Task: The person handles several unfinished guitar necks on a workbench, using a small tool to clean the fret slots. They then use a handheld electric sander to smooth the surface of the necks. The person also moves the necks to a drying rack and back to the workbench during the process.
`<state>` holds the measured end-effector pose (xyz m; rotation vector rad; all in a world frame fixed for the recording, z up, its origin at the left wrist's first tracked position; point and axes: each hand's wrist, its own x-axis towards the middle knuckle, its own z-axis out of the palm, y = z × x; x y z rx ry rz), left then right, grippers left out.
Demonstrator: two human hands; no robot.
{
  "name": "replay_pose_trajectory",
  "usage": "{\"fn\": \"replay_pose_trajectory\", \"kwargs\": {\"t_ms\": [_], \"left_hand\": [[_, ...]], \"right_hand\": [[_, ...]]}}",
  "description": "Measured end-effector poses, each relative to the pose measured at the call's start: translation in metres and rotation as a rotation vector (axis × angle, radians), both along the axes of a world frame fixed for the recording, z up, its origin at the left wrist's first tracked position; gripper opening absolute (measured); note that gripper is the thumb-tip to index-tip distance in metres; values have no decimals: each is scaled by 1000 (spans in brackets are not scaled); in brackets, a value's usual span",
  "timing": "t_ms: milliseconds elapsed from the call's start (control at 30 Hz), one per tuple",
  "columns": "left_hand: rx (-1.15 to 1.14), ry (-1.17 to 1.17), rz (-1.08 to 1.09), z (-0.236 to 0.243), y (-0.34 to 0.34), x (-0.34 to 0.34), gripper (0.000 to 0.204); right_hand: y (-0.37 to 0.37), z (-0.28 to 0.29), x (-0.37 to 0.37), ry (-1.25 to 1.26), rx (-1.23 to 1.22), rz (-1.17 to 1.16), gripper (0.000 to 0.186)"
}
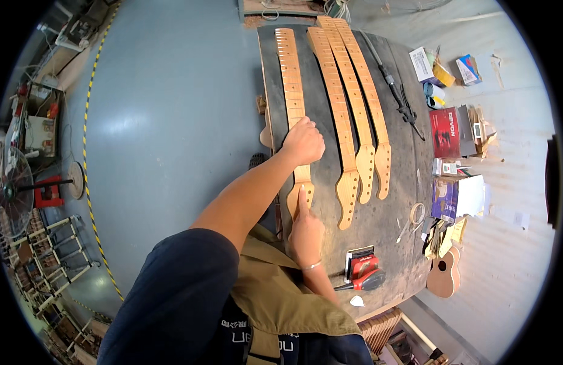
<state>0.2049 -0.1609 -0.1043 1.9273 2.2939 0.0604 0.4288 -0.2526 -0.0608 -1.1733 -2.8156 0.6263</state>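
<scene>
A pale wooden guitar neck [290, 73] lies lengthwise on the dark workbench [394, 231]. My left hand [303, 140] has its fingers wrapped over the middle of this neck. Lower down, my right hand [307, 237] touches the headstock [298, 193] with an outstretched index finger; its other fingers are curled and partly hidden. To the right lie three similar necks [336, 115] with fretboards and drilled headstocks. Below them are a red-and-black block-shaped item [363, 266], a black bulb-like tool [372, 281] and a small white piece [356, 300].
A long black tool [391, 85], tape roll [417, 213] and boxes [445, 131] line the bench's right side near a wall, where a small guitar body [444, 275] stands. On the left are blue floor with striped tape [86, 140], a fan [13, 188] and tubular racks [53, 255].
</scene>
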Motion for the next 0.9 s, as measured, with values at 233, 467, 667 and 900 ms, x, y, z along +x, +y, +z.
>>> {"fn": "replay_pose_trajectory", "kwargs": {"t_ms": [233, 467, 667, 900], "left_hand": [[15, -10, 18, 1, 2, -2, 50], [29, -55, 28, -4, -1, 1, 51], [61, -27, 22, -2, -1, -1, 51], [84, -8, 32, -5, 1, -2, 50]], "right_hand": [[4, 4, -4, -10, -78, -28, 63], [-1, -2, 3, 61, -137, -103, 60], [7, -4, -2, 76, -120, -67, 59], [10, -4, -4, 79, -105, -53, 62]]}}
